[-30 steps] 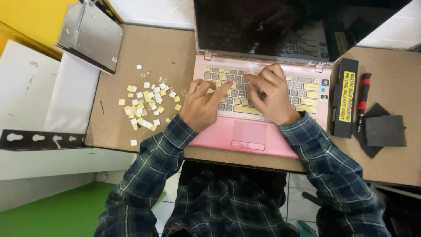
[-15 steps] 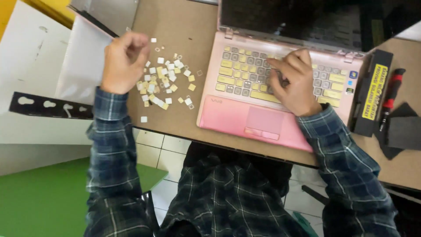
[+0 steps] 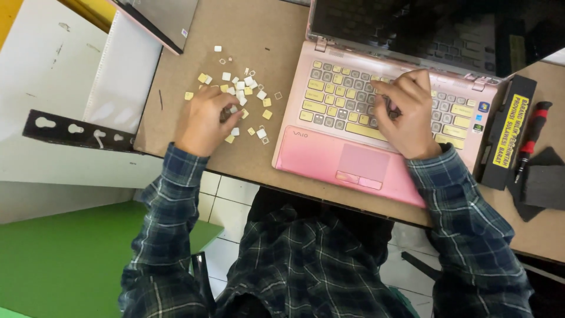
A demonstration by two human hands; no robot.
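Nearest the camera: plaid flannel sleeves, both forearms reaching over the near edge of the brown desk (image 3: 247, 168).

Left hand (image 3: 203, 121) sits near the desk's near-left edge, on the near side of the pile of loose keycaps (image 3: 238, 88). Fingers curled, tips pinched together at the pile; looks like a keycap is under them but too small to tell if it is actually gripped. Half a second ago this hand was raised over the pile with fingers up; now it is lower and closer to the near edge, knuckles down. A second ago it was on the laptop keys.

Keycaps: yellowish and white squares, scattered left of the laptop, a few strays toward the far edge. Pile spread about the same as before.

Right hand (image 3: 406, 115) lies on the pink laptop (image 3: 329, 159) keyboard, right of centre, fingers bent and pressing onto the keys, holding nothing visible. Same spot as in both earlier frames.

Keyboard partly stripped: grey bare spots among yellowish keys.

Right edge of desk: black box with yellow label (image 3: 506, 135), red-handled screwdriver (image 3: 529, 141) just beside it, dark grey pads (image 3: 544, 185).

Far-left corner: a flat panel with pink edge (image 3: 162, 17) overhanging the desk. Laptop screen dark at far edge.
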